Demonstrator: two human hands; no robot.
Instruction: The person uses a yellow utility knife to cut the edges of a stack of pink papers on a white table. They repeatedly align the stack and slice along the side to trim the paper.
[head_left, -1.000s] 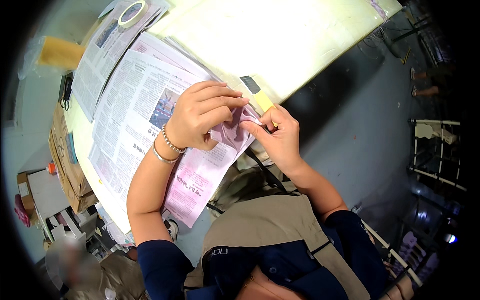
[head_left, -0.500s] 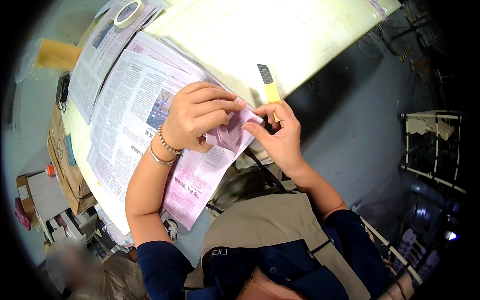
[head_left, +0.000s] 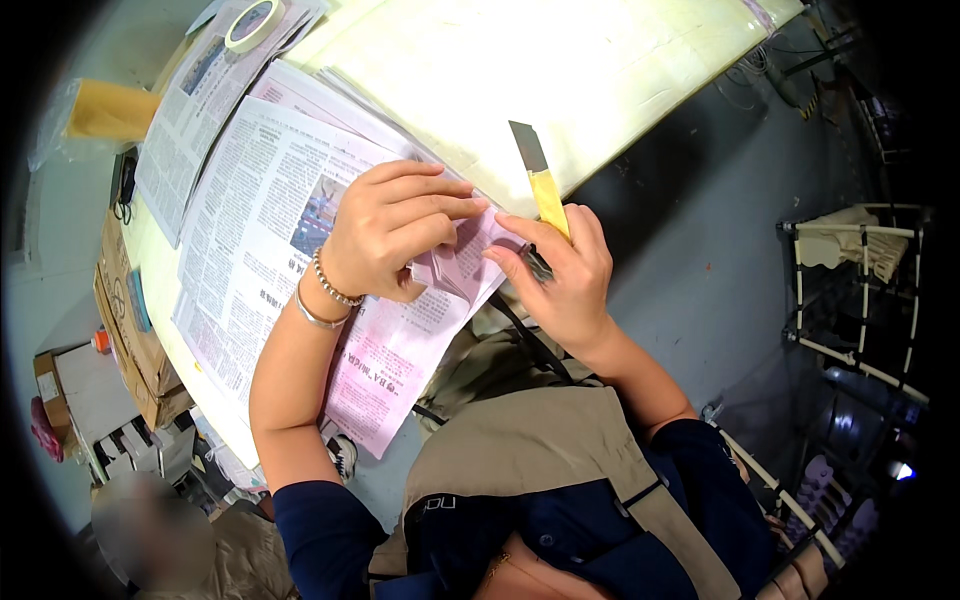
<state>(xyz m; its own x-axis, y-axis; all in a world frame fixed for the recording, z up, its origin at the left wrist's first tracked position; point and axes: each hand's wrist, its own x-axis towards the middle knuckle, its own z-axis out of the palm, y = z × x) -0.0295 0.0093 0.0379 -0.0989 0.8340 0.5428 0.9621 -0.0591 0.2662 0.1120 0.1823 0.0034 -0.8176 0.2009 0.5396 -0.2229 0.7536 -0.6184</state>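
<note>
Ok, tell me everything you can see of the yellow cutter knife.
The cutter knife has a flat grey blade, metal by its look, with a slanted tip, and a yellow body. The right hand holds it, fingers hiding its lower end. The blade is out, pointing away from the person and slightly left, over the pale table; whether it touches the tabletop can't be told.
</note>
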